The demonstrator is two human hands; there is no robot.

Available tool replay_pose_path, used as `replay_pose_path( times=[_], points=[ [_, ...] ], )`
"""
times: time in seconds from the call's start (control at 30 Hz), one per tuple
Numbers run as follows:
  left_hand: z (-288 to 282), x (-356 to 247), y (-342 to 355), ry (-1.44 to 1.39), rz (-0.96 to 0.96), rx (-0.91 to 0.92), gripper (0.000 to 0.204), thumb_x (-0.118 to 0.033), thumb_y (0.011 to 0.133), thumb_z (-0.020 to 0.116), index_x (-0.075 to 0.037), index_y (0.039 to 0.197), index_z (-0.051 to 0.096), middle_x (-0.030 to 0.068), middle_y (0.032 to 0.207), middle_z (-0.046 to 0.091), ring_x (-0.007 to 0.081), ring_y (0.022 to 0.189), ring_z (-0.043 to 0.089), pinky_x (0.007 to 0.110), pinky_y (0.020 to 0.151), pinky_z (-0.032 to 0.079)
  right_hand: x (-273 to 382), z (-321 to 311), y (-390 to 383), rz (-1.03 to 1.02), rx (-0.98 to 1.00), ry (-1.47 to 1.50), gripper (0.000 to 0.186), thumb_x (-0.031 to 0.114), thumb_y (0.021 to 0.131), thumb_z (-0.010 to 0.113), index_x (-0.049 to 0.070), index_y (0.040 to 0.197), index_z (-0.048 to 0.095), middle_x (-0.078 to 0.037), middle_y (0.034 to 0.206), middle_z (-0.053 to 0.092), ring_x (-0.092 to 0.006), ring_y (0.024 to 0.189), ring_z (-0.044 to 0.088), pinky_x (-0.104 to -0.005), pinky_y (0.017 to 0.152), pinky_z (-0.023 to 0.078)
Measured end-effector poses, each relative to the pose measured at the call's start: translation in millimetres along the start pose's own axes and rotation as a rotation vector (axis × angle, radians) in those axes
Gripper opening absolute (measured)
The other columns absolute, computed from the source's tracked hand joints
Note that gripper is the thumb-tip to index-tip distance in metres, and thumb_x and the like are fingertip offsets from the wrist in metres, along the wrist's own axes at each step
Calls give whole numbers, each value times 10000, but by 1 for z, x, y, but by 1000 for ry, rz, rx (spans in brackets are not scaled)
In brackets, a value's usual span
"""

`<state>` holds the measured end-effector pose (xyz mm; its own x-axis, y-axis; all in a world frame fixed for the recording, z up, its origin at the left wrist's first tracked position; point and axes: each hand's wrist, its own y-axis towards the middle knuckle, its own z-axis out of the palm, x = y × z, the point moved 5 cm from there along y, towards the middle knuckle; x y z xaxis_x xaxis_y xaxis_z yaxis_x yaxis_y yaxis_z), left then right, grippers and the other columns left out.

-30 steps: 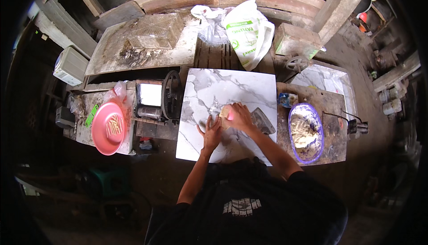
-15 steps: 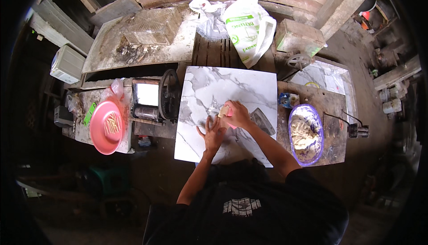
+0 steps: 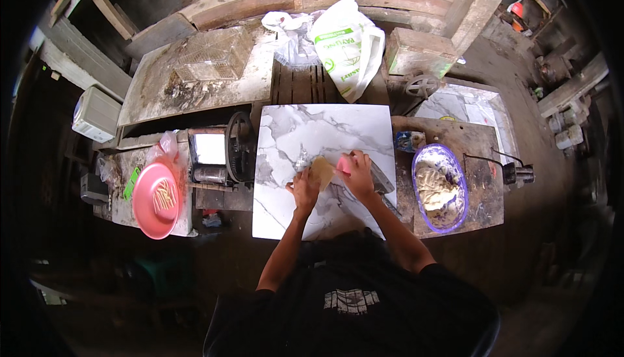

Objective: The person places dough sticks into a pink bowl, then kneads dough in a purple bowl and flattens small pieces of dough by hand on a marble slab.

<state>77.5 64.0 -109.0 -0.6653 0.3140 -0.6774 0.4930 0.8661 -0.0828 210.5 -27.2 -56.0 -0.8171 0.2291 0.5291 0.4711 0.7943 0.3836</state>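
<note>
My left hand (image 3: 304,189) pinches the edge of a thin, flat tan piece (image 3: 321,172), perhaps dough, above the marble-patterned board (image 3: 279,220). The piece looks tilted up and spans the gap towards my other hand. My right hand (image 3: 357,178) is closed on a small pink object (image 3: 344,164) whose kind I cannot make out; a fingertip comes close to the tan piece. Partly hidden behind that hand lies a grey rectangular object (image 3: 383,180). A whitish smear (image 3: 301,159) marks the board beyond my left hand.
Left stands a hand-cranked roller machine (image 3: 239,149), beside a pink basin (image 3: 146,211) with pale dough strips. To the right, a purple-rimmed tub (image 3: 463,191) holds dough, near a small blue packet (image 3: 411,141). White plastic bags (image 3: 344,51) and a wire cage (image 3: 214,58) sit behind.
My hands have drawn apart. The tan piece, bunched at my right hand before, now shows flat in my left. The pink object stays with my right hand. The whole view has shifted slightly.
</note>
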Motion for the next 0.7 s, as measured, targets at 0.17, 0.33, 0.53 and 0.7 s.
replay_pose_path(
  times=[0.17,0.33,0.53,0.7],
  points=[
    [-2,0,17,50,-114,95,440,-249,635,617,-106,1042,532,100,995,528,257,961,463,472,834,228,2,7,-2,39,-184,209,313,165,708,623,53,978,512,-132,976,419,-290,882,412,-384,763,363],
    [-6,1,19,69,-153,65,374,-248,626,608,-107,970,568,104,1001,532,260,945,464,465,826,228,-14,19,1,221,-329,447,254,117,760,561,35,992,497,-147,933,431,-288,863,432,-356,747,378],
    [-3,14,29,-96,-146,42,299,-262,643,591,-121,907,594,73,858,598,270,939,469,445,791,240,-16,21,-10,360,-267,320,277,107,764,535,40,1026,479,-161,914,439,-309,875,428,-383,776,353],
    [-8,2,30,46,-198,85,230,-255,673,569,-113,848,612,58,820,611,239,862,523,437,762,257,4,5,-13,270,-318,79,300,106,752,525,60,1043,473,-169,990,444,-337,919,409,-427,814,312]
  ],
)
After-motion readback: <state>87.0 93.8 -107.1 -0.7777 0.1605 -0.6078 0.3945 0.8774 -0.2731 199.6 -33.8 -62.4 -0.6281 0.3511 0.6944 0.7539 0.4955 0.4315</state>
